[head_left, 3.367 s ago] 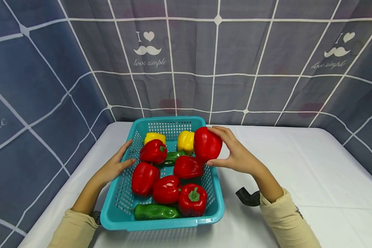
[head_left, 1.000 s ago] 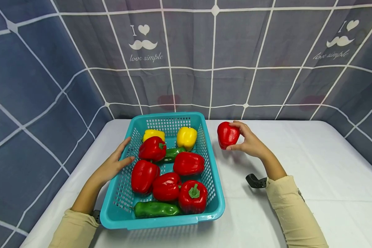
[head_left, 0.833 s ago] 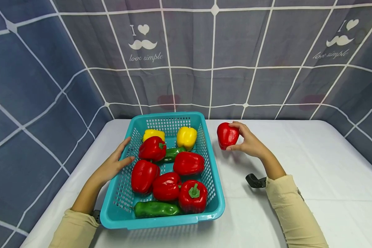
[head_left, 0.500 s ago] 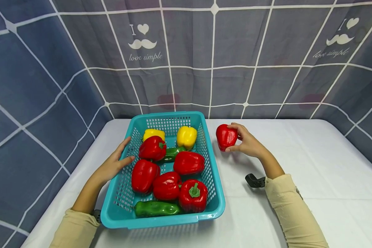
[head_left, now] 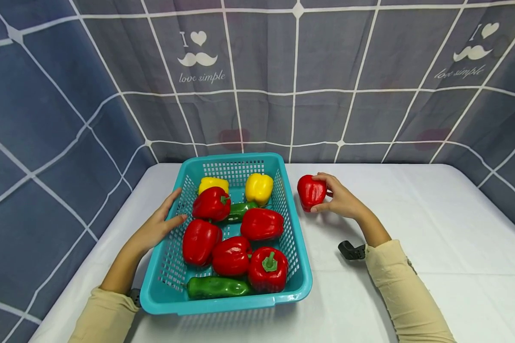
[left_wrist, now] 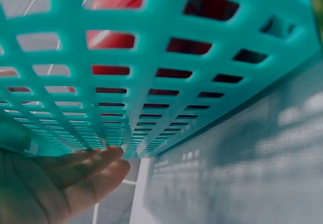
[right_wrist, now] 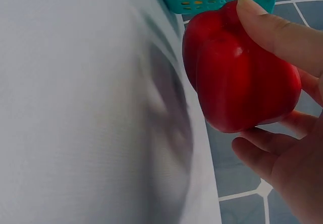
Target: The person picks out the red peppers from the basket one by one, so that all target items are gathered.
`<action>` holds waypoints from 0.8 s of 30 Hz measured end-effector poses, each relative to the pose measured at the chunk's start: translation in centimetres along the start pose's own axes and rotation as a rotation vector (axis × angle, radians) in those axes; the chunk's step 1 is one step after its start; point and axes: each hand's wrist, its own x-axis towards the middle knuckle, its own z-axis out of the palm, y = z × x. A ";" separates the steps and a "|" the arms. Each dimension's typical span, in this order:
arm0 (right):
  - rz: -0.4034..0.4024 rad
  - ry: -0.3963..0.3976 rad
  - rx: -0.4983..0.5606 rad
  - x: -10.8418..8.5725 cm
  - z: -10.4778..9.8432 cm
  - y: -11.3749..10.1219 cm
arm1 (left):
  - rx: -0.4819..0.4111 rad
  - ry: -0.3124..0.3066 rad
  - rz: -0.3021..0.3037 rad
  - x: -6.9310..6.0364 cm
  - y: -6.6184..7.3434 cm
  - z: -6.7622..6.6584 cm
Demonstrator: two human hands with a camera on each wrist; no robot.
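My right hand (head_left: 338, 199) grips a glossy red bell pepper (head_left: 311, 191) to the right of the turquoise basket (head_left: 301, 257). In the right wrist view, thumb and fingers lie around this red bell pepper (right_wrist: 237, 77), held just above the white cloth. My left hand (head_left: 152, 229) rests at the basket's left rim with thumb and index finger spread. In the left wrist view the other fingers of the left hand (left_wrist: 70, 183) stretch nearly straight along the basket's outer wall (left_wrist: 144, 72). Inside the basket lie several red bell peppers (head_left: 262, 224), two yellow bell peppers (head_left: 259, 188) and two long green peppers (head_left: 219, 288).
White cloth (head_left: 420, 224) covers the table and extends right of the basket. A grey checked curtain (head_left: 326, 62) hangs behind and along both sides. A black wrist camera mount (head_left: 351, 250) sticks out from the right wrist.
Since the oldest frame, the right hand has carried the red bell pepper from over the basket's right rim to the table's right side. Lately it moved slightly down and left. Left hand still.
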 end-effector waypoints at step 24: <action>0.007 -0.043 -0.066 -0.4 0.0 0.8 | -0.016 -0.001 -0.001 0.1 -0.2 0.0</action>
